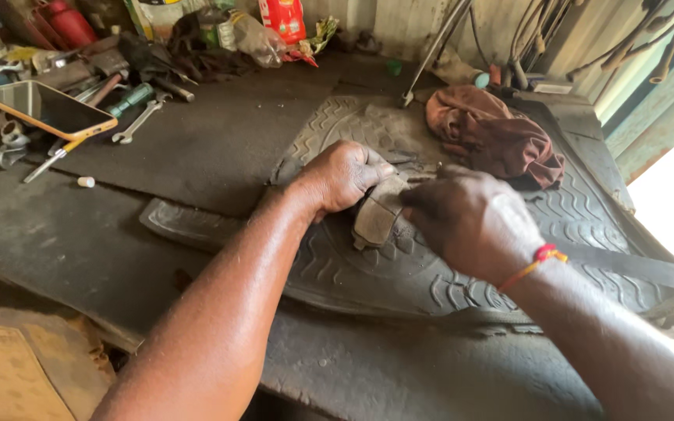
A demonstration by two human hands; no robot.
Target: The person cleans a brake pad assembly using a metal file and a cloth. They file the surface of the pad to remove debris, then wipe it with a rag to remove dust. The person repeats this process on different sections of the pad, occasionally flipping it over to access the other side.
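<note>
At upper left, a phone (44, 107) and wrench (138, 121) lie among tools. At centre frame, the left hand (343, 175) clamps a worn brake pad (377, 214) against a rubber mat (399, 269), steadying it; the right hand (470, 222) pinches its edge. A brown rag (497, 134) sits upper right.

Phone (44, 109) near wrench (137, 122), screwdriver (129, 98) far left; brown rag (494, 134) on ribbed rubber mat (587, 218).

A dark grey ridged rubber mat (446, 288), a maroon rag (501, 136), and an orange-edged phone (44, 109).
</note>
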